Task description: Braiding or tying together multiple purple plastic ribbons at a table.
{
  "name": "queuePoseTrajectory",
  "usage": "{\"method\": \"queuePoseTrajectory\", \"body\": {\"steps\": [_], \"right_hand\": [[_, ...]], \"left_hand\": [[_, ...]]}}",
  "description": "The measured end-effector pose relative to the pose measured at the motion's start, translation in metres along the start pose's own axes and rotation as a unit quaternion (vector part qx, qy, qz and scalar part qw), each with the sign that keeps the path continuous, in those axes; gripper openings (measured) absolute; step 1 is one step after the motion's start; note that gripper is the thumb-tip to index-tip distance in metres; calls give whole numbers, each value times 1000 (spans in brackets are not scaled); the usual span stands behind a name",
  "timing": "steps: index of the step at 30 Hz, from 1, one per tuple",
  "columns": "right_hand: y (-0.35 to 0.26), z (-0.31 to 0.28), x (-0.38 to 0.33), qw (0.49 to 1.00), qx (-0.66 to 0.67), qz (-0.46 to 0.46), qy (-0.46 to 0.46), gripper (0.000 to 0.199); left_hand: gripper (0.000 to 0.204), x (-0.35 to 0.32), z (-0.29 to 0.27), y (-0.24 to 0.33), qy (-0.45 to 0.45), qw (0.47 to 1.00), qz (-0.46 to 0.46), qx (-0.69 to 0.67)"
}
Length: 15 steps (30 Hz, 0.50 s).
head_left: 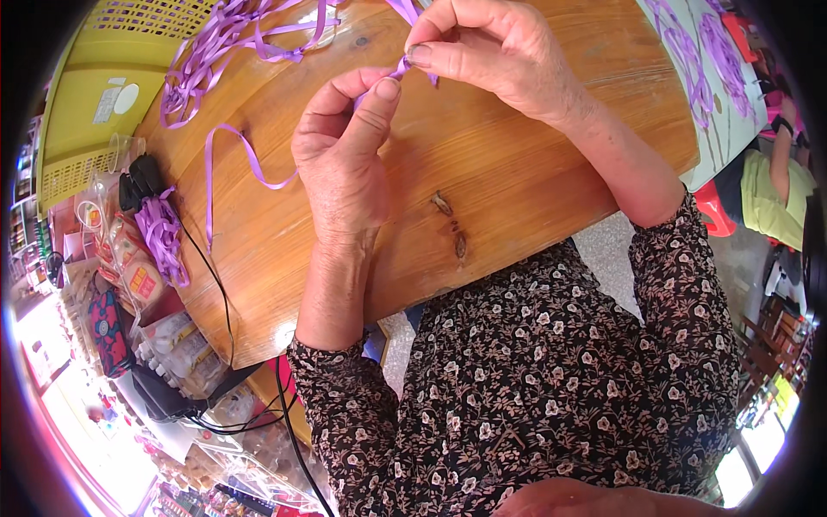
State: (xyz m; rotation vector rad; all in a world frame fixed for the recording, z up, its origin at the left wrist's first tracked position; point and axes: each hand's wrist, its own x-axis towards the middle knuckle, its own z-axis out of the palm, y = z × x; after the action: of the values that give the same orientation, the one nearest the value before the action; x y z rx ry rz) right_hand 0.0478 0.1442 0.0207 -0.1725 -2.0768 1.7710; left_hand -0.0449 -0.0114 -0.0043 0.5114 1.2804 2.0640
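A narrow purple ribbon [401, 69] is stretched taut over a short gap between my two hands, above the wooden table. Thumb and forefinger of my left hand [347, 151] pinch it from the left. On the other side, my right hand [508, 65] pinches it between thumb and fingertips, right by a small fold or knot that is too small to make out. A loose length of purple ribbon [250, 155] curls over the table left of my left hand. Beyond, a tangled heap of purple ribbons [207, 60] lies at the far left.
A yellow-green plastic basket [103, 103] stands along the wooden table's [517, 189] left side. Black cables [215, 276] cross the near-left corner. Another purple bundle [159, 228] hangs by that edge. At right are a white table [719, 142], a red stool [713, 211] and a person in yellow [771, 202].
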Motion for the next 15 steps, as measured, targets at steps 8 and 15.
{"method": "queuePoseTrajectory", "body": {"steps": [8,15], "right_hand": [[18,-4,8,955,-112,-274,-12,8],[1,-4,3,999,17,-21,43,6]], "left_hand": [[9,1,-3,1,4,1000,-12,-12],[8,3,-3,-2,6,1000,-16,-14]]}}
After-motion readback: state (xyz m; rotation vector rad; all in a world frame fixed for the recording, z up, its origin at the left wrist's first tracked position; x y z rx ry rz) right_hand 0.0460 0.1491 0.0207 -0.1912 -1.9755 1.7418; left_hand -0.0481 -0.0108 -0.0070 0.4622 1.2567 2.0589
